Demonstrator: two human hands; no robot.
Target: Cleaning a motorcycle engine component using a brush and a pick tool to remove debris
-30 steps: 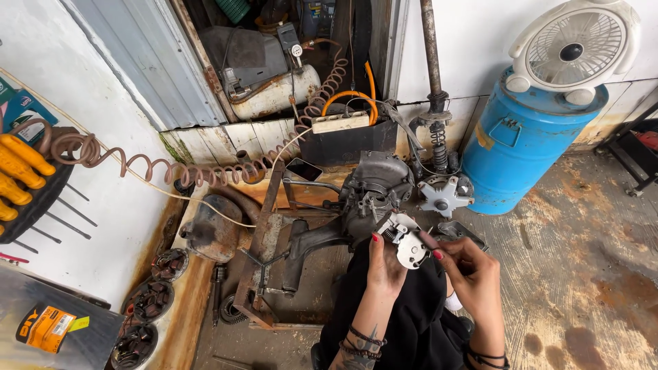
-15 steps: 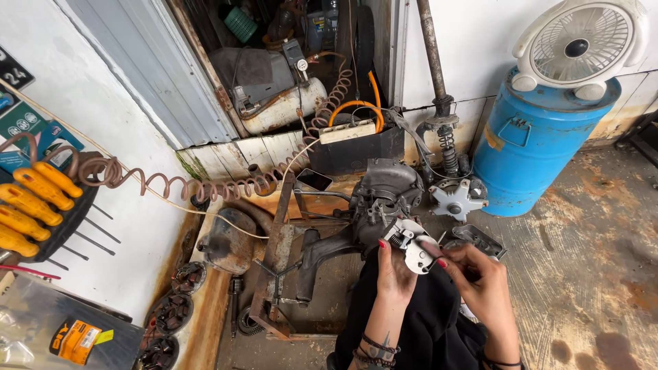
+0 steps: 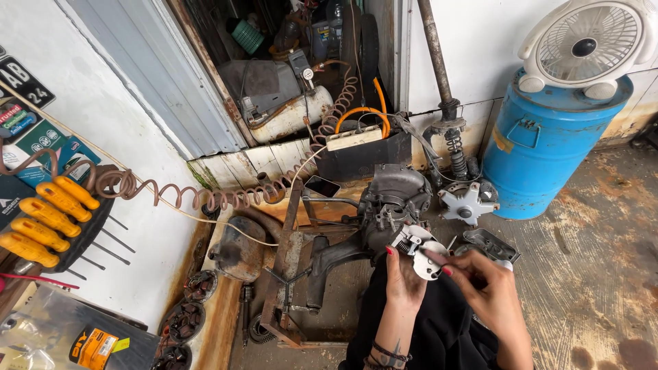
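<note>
The left hand (image 3: 403, 277) is rising from the bottom edge of the view, palm turned towards the camera, fingers curling up around a small white round metal part (image 3: 419, 248) and cradling it from below. The right hand (image 3: 488, 286) is coming in from the lower right, its forefinger and thumb pinching the part's near edge, the other fingers folding loosely under. Both wrists are resting over dark cloth (image 3: 439, 329) on the lap.

The part is sitting just in front of a grey engine (image 3: 391, 199), which is clamped on a rusty stand (image 3: 288, 274) on the concrete floor (image 3: 589, 274). Whether part and engine are touching cannot be told.

A blue drum (image 3: 555, 157) is standing well apart at the right with a white fan (image 3: 582, 44) on top. A coiled hose (image 3: 205, 199) is trailing past yellow screwdrivers (image 3: 44, 219) at the left edge.

The thumb is covering the part's lower face, and its fine details are too small to make out. The forearms are cut off by the bottom edge.
</note>
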